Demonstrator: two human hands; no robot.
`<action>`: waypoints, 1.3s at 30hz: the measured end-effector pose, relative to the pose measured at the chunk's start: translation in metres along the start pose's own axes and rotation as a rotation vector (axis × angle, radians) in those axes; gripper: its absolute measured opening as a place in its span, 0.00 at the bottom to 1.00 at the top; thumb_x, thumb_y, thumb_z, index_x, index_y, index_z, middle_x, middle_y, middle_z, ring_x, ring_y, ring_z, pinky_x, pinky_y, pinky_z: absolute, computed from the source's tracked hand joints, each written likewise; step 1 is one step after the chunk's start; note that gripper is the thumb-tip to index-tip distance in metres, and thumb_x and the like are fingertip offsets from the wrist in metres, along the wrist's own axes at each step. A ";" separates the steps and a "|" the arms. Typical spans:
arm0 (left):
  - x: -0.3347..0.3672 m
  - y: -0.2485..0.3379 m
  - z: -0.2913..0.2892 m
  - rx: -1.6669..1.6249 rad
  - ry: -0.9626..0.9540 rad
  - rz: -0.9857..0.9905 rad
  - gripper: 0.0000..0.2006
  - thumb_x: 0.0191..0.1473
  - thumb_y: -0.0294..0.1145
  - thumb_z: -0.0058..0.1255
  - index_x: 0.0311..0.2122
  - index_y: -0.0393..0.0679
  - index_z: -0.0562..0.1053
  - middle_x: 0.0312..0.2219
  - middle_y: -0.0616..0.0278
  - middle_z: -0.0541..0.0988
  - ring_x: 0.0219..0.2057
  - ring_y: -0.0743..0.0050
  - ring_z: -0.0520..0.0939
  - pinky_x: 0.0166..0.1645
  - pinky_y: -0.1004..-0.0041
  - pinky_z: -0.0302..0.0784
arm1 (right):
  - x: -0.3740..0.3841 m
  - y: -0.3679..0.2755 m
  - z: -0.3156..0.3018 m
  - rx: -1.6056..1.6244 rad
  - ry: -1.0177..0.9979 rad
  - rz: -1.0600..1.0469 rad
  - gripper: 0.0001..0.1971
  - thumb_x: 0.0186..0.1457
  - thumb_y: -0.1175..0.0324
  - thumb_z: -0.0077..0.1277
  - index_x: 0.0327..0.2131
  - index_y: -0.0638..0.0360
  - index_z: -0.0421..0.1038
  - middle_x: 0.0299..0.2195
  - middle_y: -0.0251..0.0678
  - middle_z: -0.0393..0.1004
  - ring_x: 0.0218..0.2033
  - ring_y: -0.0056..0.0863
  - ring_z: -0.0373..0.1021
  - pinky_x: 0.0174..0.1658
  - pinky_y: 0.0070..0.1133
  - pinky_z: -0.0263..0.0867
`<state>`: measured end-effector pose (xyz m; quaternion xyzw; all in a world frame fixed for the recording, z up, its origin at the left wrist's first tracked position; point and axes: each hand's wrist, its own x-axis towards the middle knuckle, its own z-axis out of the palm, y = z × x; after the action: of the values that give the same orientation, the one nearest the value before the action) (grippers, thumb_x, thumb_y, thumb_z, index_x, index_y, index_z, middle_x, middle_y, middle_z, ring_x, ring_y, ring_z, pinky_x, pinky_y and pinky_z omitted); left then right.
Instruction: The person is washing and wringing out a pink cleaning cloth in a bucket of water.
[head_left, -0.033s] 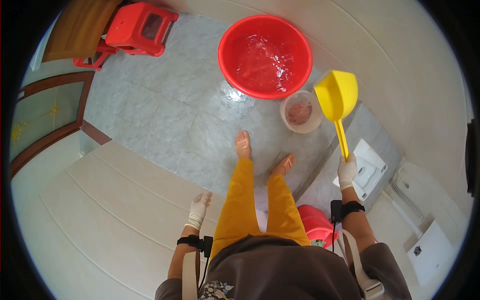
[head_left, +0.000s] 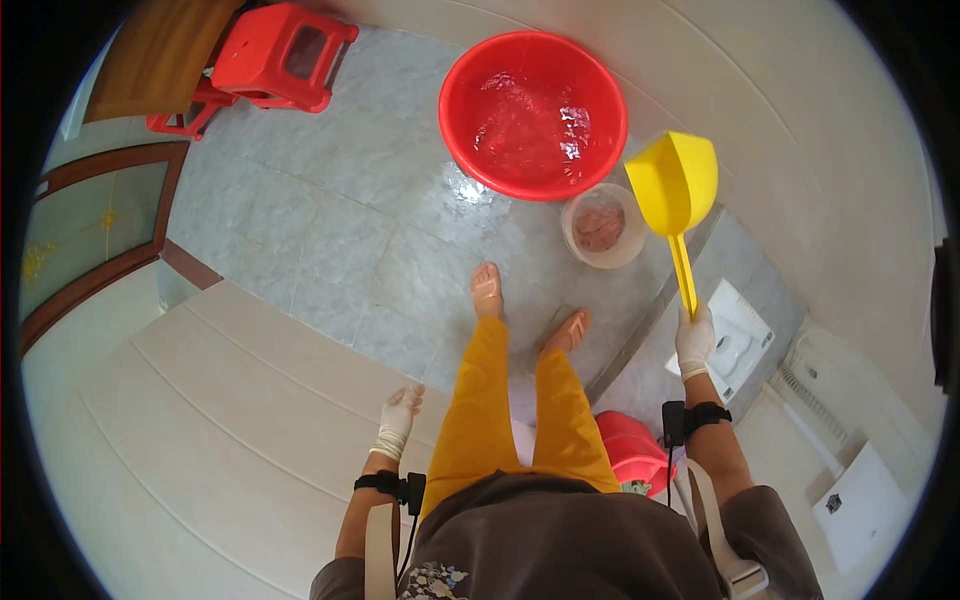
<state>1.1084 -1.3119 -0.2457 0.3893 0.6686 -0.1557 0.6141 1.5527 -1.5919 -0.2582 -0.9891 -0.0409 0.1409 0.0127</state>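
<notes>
My right hand (head_left: 694,338), in a pale thin glove, is wrapped around the handle of a yellow plastic water scoop (head_left: 688,185). The scoop's bowl is held up, tilted toward the left, to the right of a small translucent bucket (head_left: 628,250) with a pinkish cloth (head_left: 600,228) in it. Beyond that bucket is a big red basin (head_left: 455,150) of water, its surface rippled and glinting. My left hand (head_left: 401,408), gloved too, hangs beside my left leg with its fingers curled and nothing visible in them.
Red plastic stools (head_left: 262,52) stand at the far left, near a brown-framed door (head_left: 170,205). A squat toilet (head_left: 735,345) is set in a raised step on the right. Beside my right leg stands a red bucket (head_left: 625,440). The grey tile floor (head_left: 330,200) looks wet near the basin.
The scoop has tipped slightly and risen a little. Glints on the basin's water have shifted. My left hand has stayed put.
</notes>
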 end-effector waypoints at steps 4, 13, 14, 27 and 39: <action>0.011 -0.005 -0.006 -0.031 0.030 -0.015 0.21 0.57 0.47 0.42 0.43 0.38 0.73 0.39 0.61 0.77 0.39 0.73 0.76 0.43 0.74 0.71 | 0.043 -0.051 0.006 0.051 0.041 -0.322 0.13 0.50 0.63 0.51 0.39 0.56 0.68 0.33 0.46 0.73 0.34 0.48 0.70 0.36 0.37 0.66; 0.016 -0.005 -0.042 -0.111 0.021 -0.053 0.21 0.58 0.46 0.43 0.44 0.36 0.72 0.39 0.61 0.77 0.39 0.74 0.76 0.44 0.75 0.70 | 0.139 -0.225 0.048 -0.303 -0.204 -0.433 0.10 0.53 0.66 0.40 0.38 0.56 0.68 0.36 0.48 0.73 0.38 0.46 0.70 0.40 0.37 0.66; 0.016 -0.006 -0.046 -0.130 0.040 -0.053 0.20 0.58 0.45 0.42 0.43 0.37 0.73 0.38 0.61 0.77 0.38 0.74 0.76 0.43 0.75 0.70 | 0.145 -0.237 0.054 -0.360 -0.204 -0.453 0.10 0.53 0.67 0.40 0.36 0.57 0.69 0.36 0.47 0.74 0.38 0.45 0.71 0.40 0.36 0.67; 0.009 -0.049 -0.035 -0.215 0.083 -0.202 0.19 0.57 0.44 0.41 0.42 0.38 0.73 0.38 0.61 0.77 0.39 0.71 0.76 0.43 0.73 0.71 | 0.149 -0.338 0.133 -0.572 -0.500 -0.273 0.18 0.49 0.59 0.49 0.43 0.54 0.72 0.42 0.39 0.74 0.44 0.34 0.71 0.45 0.27 0.67; -0.010 -0.044 0.009 -0.201 0.089 -0.196 0.20 0.57 0.46 0.42 0.42 0.39 0.73 0.38 0.61 0.77 0.38 0.73 0.76 0.43 0.73 0.72 | 0.169 -0.301 0.145 0.551 -0.887 0.112 0.10 0.44 0.70 0.57 0.25 0.61 0.64 0.14 0.30 0.63 0.11 0.20 0.60 0.13 0.20 0.59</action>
<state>1.0832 -1.3497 -0.2498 0.2652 0.7421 -0.1300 0.6017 1.6506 -1.2757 -0.4328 -0.7951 0.0492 0.5520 0.2465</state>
